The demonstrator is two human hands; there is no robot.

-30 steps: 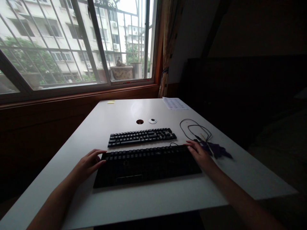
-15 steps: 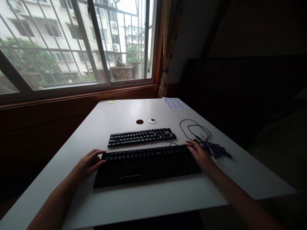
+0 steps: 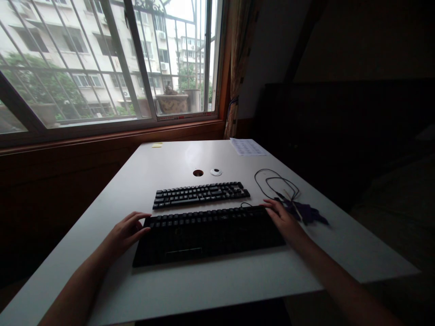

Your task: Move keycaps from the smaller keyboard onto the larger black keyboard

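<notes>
A black keyboard (image 3: 210, 240) lies flat near the front of the white table (image 3: 217, 290). Keycaps show along its back rows; the lower part is too dark to make out. My left hand (image 3: 127, 231) grips its left end, thumb and fingers around the back-left corner. At the back-right corner, my right hand (image 3: 277, 213) holds the other end with bent fingers. Just behind it are rows of black keycaps (image 3: 200, 194) in a keyboard layout, with a few gaps at the right; whether a frame lies under them I cannot tell.
To the right lie a coiled black cable (image 3: 277, 174), a dark purple cloth-like item (image 3: 314, 215) and a thin stick (image 3: 299, 212). Toward the back are a round hole (image 3: 198, 173), a white round cover (image 3: 216, 172), a yellow note (image 3: 157, 145) and printed paper (image 3: 248, 147). A barred window stands beyond.
</notes>
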